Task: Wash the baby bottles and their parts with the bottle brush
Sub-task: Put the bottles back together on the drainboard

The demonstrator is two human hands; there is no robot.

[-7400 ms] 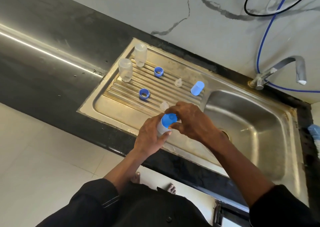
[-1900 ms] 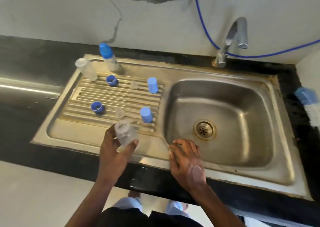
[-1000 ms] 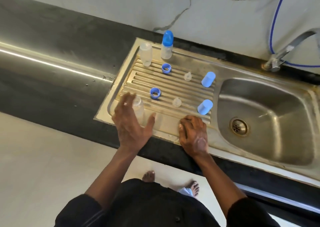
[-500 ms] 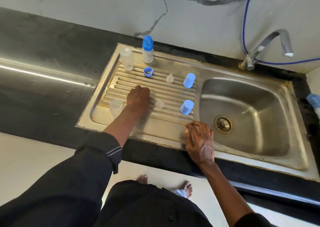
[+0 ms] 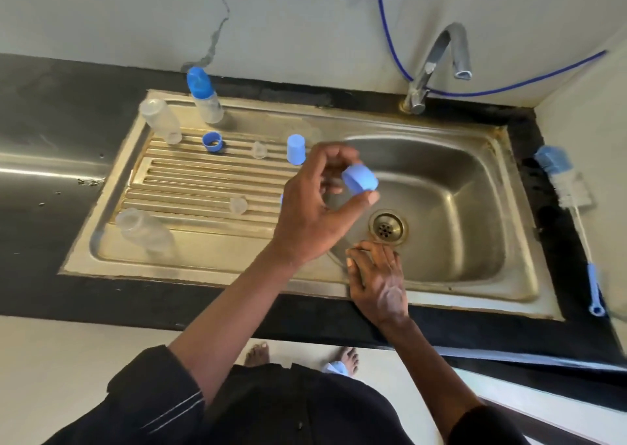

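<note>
My left hand (image 5: 315,207) pinches a blue cap (image 5: 360,179) over the basin's (image 5: 475,227) left edge; my right hand (image 5: 378,283) rests flat and empty on the rim. The brush (image 5: 573,213) lies far right on the tabletop, handle toward me, nearer my right.

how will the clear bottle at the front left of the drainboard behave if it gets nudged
The clear bottle looks empty and thin-walled, so probably light and easily shoved. It stands open-topped on the ribbed drainboard, tall for its base, so it may tip. Being round, it would likely roll once down. Neither the left hand nor the right hand steadies it.
</note>
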